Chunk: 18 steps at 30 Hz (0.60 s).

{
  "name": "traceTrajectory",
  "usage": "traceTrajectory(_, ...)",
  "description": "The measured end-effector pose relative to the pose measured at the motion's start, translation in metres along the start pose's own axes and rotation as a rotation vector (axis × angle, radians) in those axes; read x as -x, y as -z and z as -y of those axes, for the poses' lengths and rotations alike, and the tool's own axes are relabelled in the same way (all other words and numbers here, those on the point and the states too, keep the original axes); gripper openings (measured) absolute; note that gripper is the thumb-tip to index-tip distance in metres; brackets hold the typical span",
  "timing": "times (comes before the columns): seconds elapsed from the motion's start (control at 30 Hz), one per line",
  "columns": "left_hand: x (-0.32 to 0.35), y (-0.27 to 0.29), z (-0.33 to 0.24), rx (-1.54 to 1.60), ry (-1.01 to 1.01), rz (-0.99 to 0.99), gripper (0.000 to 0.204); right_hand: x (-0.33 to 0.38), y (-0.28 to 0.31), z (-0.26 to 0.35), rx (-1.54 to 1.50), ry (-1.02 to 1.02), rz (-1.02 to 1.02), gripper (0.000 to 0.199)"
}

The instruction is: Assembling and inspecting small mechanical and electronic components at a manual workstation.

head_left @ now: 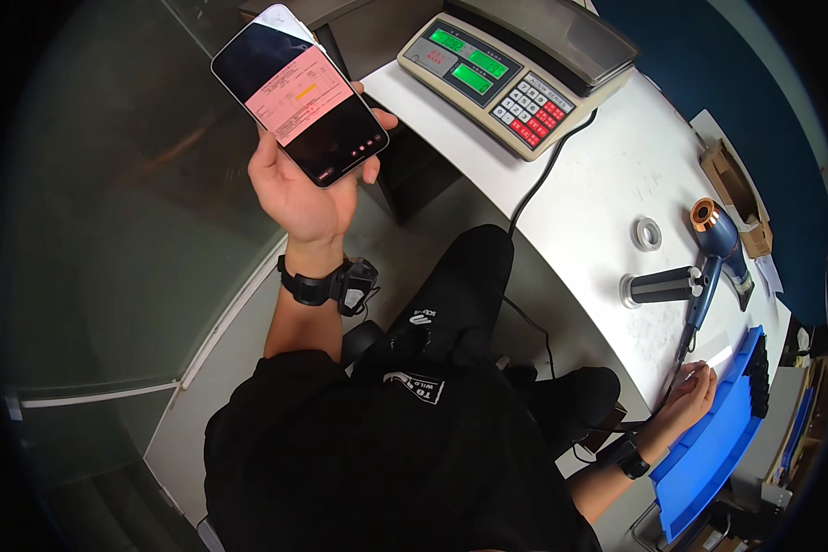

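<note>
My left hand (305, 198), raised at the upper left, is wrapped round a large smartphone (301, 101). Its lit screen shows a pink printed sheet between black bands. At the lower right, my right hand (688, 397) is at the table's edge with its fingers curled together. A thin pale sheet (716, 351) lies right at those fingertips; whether they pinch it cannot be seen. The cord of a blue hair dryer (719, 241) runs down beside the same hand. Close to the dryer is a dark cylinder (662, 287) with a pale round end.
A counting scale (488, 87) with green displays and a keypad stands at the far end of the white table (589, 193). A grey ring (648, 234) and an open cardboard box (736, 193) are farther along. Next to my right hand is a blue tray (708, 460). Black cables hang below the table.
</note>
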State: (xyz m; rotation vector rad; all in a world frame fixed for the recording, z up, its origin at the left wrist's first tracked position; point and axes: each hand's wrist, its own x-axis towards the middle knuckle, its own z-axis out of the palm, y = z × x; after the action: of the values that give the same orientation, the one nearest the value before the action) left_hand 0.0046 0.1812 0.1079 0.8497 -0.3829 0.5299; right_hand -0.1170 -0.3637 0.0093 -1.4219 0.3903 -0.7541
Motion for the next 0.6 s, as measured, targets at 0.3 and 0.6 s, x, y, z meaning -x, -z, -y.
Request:
traceTrajectory(0.3, 0.0, -0.001, 0.002, -0.026, 0.011, 0.028, 0.057, 0.008, -0.019, 0.008, -0.001, 0.014, -0.075, 0.016)
traceTrajectory(0.6, 0.0, 0.003, 0.004, -0.061, 0.038, 0.062, 0.066, 0.005, -0.011, 0.004, 0.003, 0.024, -0.044, 0.016)
